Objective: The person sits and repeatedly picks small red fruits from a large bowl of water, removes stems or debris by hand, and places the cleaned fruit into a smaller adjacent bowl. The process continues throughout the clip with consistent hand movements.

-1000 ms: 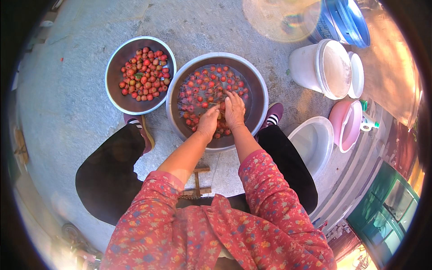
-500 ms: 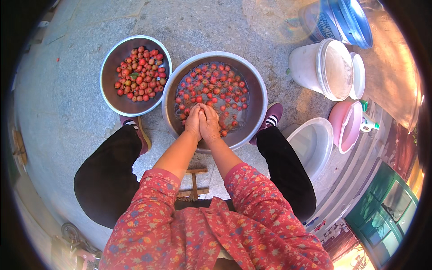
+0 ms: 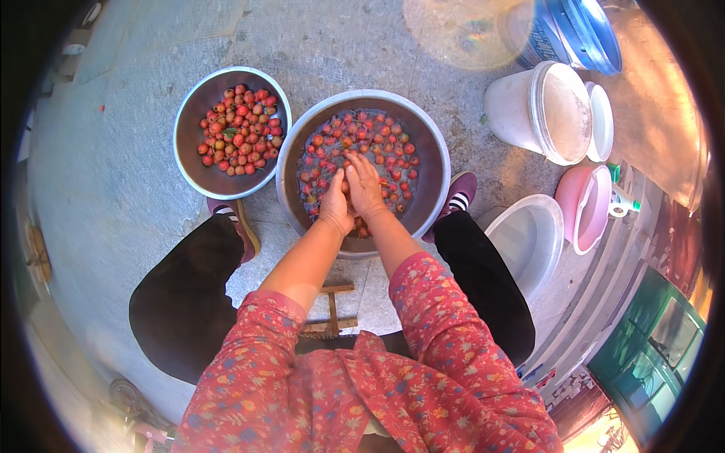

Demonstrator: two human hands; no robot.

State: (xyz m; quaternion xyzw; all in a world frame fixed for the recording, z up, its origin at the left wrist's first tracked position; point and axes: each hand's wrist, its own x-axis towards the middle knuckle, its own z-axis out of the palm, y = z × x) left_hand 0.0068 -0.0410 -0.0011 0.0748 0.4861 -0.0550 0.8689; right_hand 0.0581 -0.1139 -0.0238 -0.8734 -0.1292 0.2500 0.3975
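Observation:
A wide metal basin (image 3: 439, 151) holds water with many small red hawthorn fruits (image 3: 388, 130) in it. Over its near half, my left hand (image 3: 335, 205) and my right hand (image 3: 365, 186) face each other, cupped with a narrow gap between them. A few hawthorn fruits show between the palms; how many is hidden. The right fingers reach a little farther out than the left ones. To the left, nearly touching the basin, stands a smaller metal bowl (image 3: 183, 151) with a pile of hawthorn fruits (image 3: 240, 128) and a green leaf among them.
At the right are a white bucket (image 3: 513, 113), a blue bucket (image 3: 563, 38), a pale oval basin (image 3: 555, 226), a pink basin (image 3: 568, 192) and a white bottle (image 3: 621, 202). My shoes (image 3: 462, 190) flank the big basin. Below my arms is a small wooden stool (image 3: 332, 309).
My hands have parted slightly from their tight clasp, the right one shifting forward and right. The fruits in the water have moved about, and the whole view has shifted a little.

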